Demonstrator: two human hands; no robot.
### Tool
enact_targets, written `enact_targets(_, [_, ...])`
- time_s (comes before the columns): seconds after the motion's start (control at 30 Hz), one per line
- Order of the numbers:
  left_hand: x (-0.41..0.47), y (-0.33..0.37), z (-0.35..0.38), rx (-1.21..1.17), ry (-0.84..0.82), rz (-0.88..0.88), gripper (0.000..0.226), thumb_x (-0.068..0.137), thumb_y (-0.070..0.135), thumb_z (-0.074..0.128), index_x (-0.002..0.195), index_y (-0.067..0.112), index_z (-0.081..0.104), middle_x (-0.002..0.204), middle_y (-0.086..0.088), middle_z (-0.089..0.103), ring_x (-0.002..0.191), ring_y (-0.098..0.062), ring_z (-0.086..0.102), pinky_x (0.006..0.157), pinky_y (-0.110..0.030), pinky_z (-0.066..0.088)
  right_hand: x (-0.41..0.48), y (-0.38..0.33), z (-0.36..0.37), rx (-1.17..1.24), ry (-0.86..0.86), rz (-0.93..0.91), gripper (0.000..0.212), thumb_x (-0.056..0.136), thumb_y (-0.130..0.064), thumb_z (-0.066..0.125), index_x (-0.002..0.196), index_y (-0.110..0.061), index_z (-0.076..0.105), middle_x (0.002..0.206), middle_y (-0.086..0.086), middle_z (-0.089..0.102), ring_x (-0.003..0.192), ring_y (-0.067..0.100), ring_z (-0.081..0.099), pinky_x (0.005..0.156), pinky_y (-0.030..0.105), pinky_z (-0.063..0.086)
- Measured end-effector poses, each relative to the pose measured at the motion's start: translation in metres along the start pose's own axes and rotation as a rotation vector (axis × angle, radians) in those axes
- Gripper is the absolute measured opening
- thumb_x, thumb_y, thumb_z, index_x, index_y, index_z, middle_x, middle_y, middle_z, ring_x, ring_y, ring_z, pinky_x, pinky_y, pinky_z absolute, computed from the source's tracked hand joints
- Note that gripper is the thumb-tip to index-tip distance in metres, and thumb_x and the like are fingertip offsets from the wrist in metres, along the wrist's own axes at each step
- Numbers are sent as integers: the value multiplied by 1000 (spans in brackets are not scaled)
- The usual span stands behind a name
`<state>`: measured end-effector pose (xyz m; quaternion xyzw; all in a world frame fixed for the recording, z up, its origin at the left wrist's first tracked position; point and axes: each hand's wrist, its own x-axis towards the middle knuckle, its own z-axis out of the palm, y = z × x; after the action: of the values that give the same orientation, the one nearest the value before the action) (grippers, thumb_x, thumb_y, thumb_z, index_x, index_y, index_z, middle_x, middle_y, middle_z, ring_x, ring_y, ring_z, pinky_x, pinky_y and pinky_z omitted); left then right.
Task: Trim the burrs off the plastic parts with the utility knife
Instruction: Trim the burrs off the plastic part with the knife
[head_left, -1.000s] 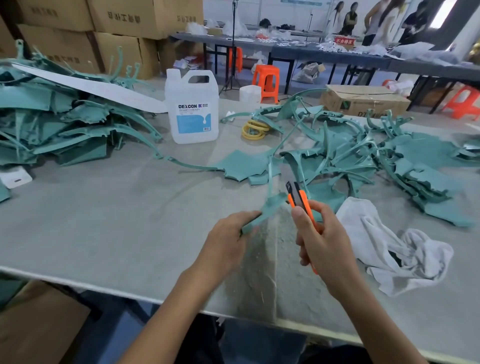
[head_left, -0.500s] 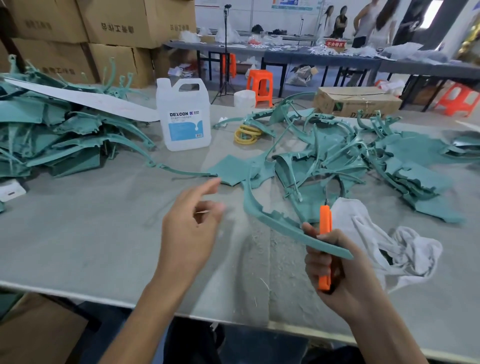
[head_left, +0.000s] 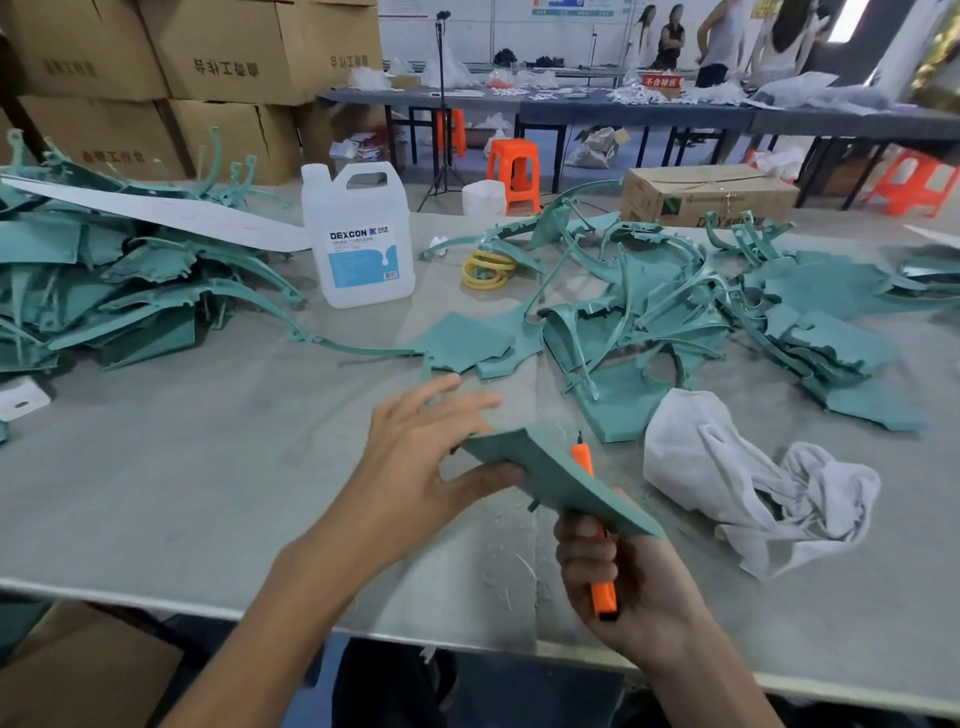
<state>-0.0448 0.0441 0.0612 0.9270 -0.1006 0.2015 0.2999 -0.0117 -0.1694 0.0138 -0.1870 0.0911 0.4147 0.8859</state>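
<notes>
A flat teal plastic part is held above the table's front middle. My left hand takes its left end, thumb under the edge and fingers stretched over the top. My right hand grips the orange utility knife upright in its fist and also supports the part's right end, which covers the knife's middle. The knife's tip pokes up behind the part. A pile of teal parts lies at the right, another pile at the left.
A white DEXCON jug stands at the back middle, with yellow rings beside it. A crumpled white cloth lies right of my hands. A cardboard box sits at the far edge. The grey table carries shavings near the front.
My left hand let go of the part, opened in the air, then came back onto its left end. The part has turned flat side up over my right fist.
</notes>
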Motion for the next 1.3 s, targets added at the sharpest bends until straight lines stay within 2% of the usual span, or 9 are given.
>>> enact_targets(0.1, [7, 7, -20, 76, -74, -4, 38, 88, 74, 40, 88, 38, 52, 81, 21, 61, 81, -1, 55, 67, -29, 39, 7, 1, -6, -166, 188, -76, 19, 85, -20, 73, 96, -8, 63, 64, 3, 46, 40, 8, 40, 33, 18, 35])
enact_targets(0.17, [11, 9, -32, 272, -48, -29, 38, 89, 74, 28, 90, 37, 39, 71, 12, 58, 69, -13, 58, 55, -33, 40, 12, -1, -15, -221, 349, -159, 25, 99, -29, 57, 111, -8, 59, 66, 5, 50, 43, 13, 43, 36, 22, 40])
enact_targets(0.27, [21, 7, -36, 511, -87, -78, 39, 93, 65, 26, 110, 35, 43, 88, 3, 69, 82, -32, 64, 61, -38, 46, 18, 2, -27, -393, 486, -304, 14, 103, -18, 48, 109, -7, 55, 64, 9, 58, 46, 19, 49, 41, 29, 47])
enact_targets(0.43, [39, -8, -16, 651, -265, -208, 30, 101, 52, 41, 125, 34, 46, 112, -2, 68, 103, -31, 62, 72, -37, 42, 22, 13, -28, -768, 431, -378, 13, 107, -23, 49, 116, -16, 56, 87, 17, 72, 58, 29, 64, 53, 38, 56])
enact_targets(0.6, [46, -21, 0, 659, -387, -254, 24, 106, 45, 36, 97, 24, 27, 105, -12, 62, 96, -35, 59, 65, -38, 30, 40, 25, -20, -856, 414, -323, 14, 107, -21, 46, 117, -20, 56, 83, 19, 64, 48, 24, 56, 46, 31, 49])
enact_targets(0.77, [50, -20, 3, 593, -394, -269, 22, 106, 40, 39, 98, 22, 29, 107, -14, 59, 97, -37, 56, 68, -39, 31, 54, 45, -12, -890, 377, -270, 21, 106, -16, 43, 112, -32, 56, 72, 12, 58, 46, 24, 54, 43, 29, 46])
enact_targets(1.0, [55, -19, 11, 561, -377, -254, 24, 105, 36, 39, 94, 19, 26, 70, 2, 29, 75, -31, 40, 57, -38, 25, 62, 54, -10, -968, 359, -320, 15, 106, -17, 43, 107, -27, 54, 59, 2, 53, 44, 23, 53, 40, 28, 45])
enact_targets(1.17, [53, -19, 12, 546, -368, -252, 21, 104, 32, 39, 95, 20, 24, 70, 2, 29, 76, -31, 41, 63, -38, 30, 55, 52, 4, -1023, 305, -394, 50, 106, -22, 46, 82, -65, 60, 59, -3, 54, 48, 21, 55, 45, 31, 47])
enact_targets(1.3, [53, -17, 5, 539, -428, -301, 20, 90, 24, 46, 97, 18, 28, 73, 3, 34, 71, -25, 41, 53, -36, 28, 44, 42, 25, -1037, 207, -433, 38, 107, -24, 45, 101, -58, 60, 63, -1, 53, 49, 22, 53, 48, 33, 47])
